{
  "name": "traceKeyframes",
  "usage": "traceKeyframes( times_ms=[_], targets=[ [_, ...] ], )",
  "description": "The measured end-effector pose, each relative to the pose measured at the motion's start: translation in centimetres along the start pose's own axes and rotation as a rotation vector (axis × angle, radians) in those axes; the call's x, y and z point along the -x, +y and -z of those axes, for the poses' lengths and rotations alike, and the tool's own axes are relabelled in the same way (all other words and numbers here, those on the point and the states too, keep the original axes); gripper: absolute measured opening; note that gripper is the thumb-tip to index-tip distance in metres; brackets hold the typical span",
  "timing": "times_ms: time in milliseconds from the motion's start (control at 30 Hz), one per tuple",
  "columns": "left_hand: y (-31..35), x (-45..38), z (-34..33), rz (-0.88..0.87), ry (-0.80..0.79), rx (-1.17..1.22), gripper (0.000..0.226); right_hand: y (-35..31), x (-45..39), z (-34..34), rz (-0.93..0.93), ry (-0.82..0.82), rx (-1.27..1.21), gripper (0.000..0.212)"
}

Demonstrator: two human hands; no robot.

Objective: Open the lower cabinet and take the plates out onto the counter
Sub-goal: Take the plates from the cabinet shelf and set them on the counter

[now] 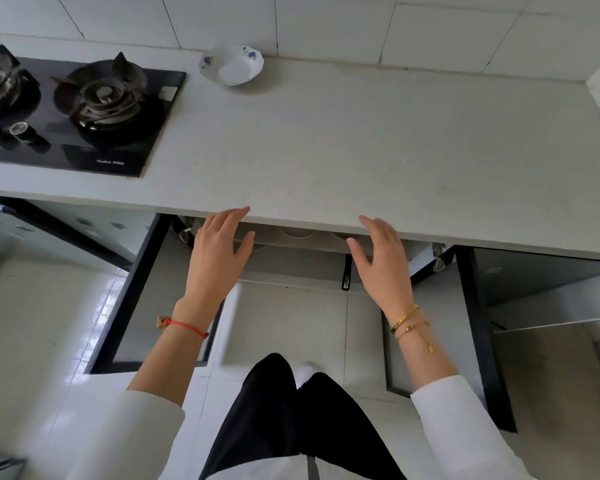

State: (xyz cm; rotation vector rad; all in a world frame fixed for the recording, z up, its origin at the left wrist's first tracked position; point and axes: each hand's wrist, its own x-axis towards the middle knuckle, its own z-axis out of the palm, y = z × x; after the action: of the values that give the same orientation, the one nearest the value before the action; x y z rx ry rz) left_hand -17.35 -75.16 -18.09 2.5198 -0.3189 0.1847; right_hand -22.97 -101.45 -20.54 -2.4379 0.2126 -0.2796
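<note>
White sleeves (pixel 471 420) and dark trousers (pixel 291 410) fill the bottom of the view, and from the sleeves two bare forearms reach forward toward the lower cabinet (pixel 291 258). A red cord (pixel 187 328) circles the left wrist; gold bracelets (pixel 407 320) hang on the right.

Both hands are spread, fingers straight and relaxed, holding nothing. The left hand (pixel 219 254) hovers just under the front edge of the counter (pixel 361 150), fingertips close to that edge. The right hand (pixel 381 261) sits level with it and well apart, palm turned inward.

Between and behind the hands the cabinet stands open, its two dark-edged doors swung out, the left door (pixel 132 289) and the right door (pixel 478 323), with a metal hinge (pixel 438 258) showing at the upper right. Inside, a pale shelf holds what look like rounded white rims of crockery (pixel 297 233), tucked in shadow under the counter; how many pieces, and whether they are plates or bowls, I cannot tell. A dark handle (pixel 346 275) juts out below the shelf, and some metal cookware (pixel 187 230) sits at the left end.

Up on the counter one white plate (pixel 232 65) with small blue flowers rests near the tiled wall (pixel 326 22), just right of the black glass gas hob (pixel 73 112) with its two burners.
</note>
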Motion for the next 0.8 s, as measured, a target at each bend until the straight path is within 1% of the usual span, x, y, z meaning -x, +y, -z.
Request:
traceKeyframes(
  times_ms=[133,400,667,800],
  targets=[
    [-3.0,1.3,-4.4,-0.017,-0.015,-0.005,0.04,3.2,1.6,-3.6,0.022,0.044,0.028,0.04],
    [-11.3,2.3,-15.7,-0.072,-0.009,-0.007,0.037,10.4,2.2,-14.2,0.029,0.062,0.049,0.041],
    [-19.7,-0.1,-27.2,-0.087,0.041,-0.045,0.04,18.1,-0.9,-25.7,0.081,0.081,0.053,0.043],
    [-22.9,-2.3,-32.3,-0.091,0.086,-0.027,0.039,22.2,-3.4,-30.7,0.112,0.126,0.09,0.044]
  ],
)
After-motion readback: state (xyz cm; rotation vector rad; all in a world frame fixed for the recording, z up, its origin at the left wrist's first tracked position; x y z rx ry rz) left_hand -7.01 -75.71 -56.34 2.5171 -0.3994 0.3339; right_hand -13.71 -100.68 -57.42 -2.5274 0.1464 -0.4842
